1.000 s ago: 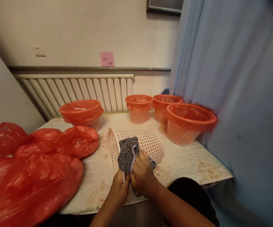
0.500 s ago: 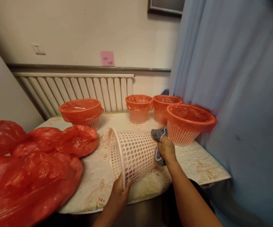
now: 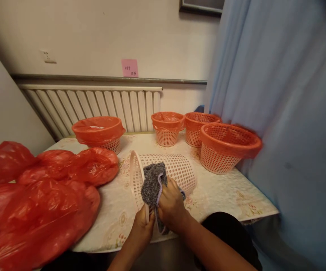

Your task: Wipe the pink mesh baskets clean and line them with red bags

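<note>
A pale pink perforated basket (image 3: 179,169) lies on its side on the table, its open end facing left. My left hand (image 3: 143,225) grips the near lower part of its rim, thumb on the outside. In my right hand (image 3: 172,203) is a bunched grey cloth (image 3: 153,184) with a light purple edge. The cloth lies against the basket's outer side, close to the rim, and covers part of the holes. My right fingers are wrapped round it, close beside my left hand.
Red plastic bags (image 3: 44,214) pile up on the table's left. Red-lined baskets stand behind, one at left (image 3: 99,131), one in the middle (image 3: 167,128), two at right (image 3: 222,150). A blue curtain (image 3: 287,113) hangs at the right; a radiator (image 3: 95,105) is behind.
My right hand has moved the grey cloth left, from the basket's base end to near its rim. My left hand still holds the rim.
</note>
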The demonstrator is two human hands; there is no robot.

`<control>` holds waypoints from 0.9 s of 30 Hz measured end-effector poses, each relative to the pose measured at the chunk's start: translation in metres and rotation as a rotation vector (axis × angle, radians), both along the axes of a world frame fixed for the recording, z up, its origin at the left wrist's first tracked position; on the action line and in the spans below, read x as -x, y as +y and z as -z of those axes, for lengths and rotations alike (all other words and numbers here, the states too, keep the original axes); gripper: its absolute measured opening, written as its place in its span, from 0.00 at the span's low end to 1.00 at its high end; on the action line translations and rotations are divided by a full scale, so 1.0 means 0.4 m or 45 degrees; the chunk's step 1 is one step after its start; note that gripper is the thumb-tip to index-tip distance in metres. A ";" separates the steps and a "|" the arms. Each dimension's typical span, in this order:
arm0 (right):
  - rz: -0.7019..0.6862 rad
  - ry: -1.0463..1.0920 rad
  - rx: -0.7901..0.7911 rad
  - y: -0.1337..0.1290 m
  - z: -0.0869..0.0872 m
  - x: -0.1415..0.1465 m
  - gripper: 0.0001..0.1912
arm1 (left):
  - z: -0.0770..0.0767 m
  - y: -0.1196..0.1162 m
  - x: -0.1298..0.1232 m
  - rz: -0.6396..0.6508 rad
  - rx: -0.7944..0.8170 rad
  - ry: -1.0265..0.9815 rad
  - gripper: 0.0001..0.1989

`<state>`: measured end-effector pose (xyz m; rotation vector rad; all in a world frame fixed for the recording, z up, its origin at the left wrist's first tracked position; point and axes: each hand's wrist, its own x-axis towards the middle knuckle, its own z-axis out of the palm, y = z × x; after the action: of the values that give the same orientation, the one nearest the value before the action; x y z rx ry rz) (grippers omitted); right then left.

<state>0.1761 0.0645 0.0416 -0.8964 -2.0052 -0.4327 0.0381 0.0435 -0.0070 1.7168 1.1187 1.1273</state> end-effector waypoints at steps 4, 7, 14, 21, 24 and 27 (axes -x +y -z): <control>0.129 -0.013 0.129 0.034 -0.010 -0.031 0.12 | 0.006 -0.005 -0.004 0.026 -0.008 0.020 0.18; 0.265 0.065 0.243 0.077 -0.019 -0.094 0.16 | 0.020 -0.012 -0.004 -0.002 -0.011 0.065 0.17; 0.923 0.103 0.617 0.153 -0.011 -0.272 0.16 | 0.068 -0.038 0.020 0.080 0.026 0.132 0.17; 0.952 0.075 0.639 0.147 -0.004 -0.262 0.15 | -0.038 -0.018 0.000 -0.073 0.084 -0.030 0.23; 0.884 0.136 0.634 0.133 -0.010 -0.240 0.16 | -0.082 0.011 -0.004 -0.157 0.087 -0.101 0.24; 0.719 0.193 0.540 0.113 -0.014 -0.205 0.18 | -0.091 0.030 0.001 -0.139 0.109 -0.113 0.21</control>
<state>0.2583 0.1099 0.0474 -1.7215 -1.7090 -0.2316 0.0376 0.0556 0.0294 1.5409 1.2002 1.1934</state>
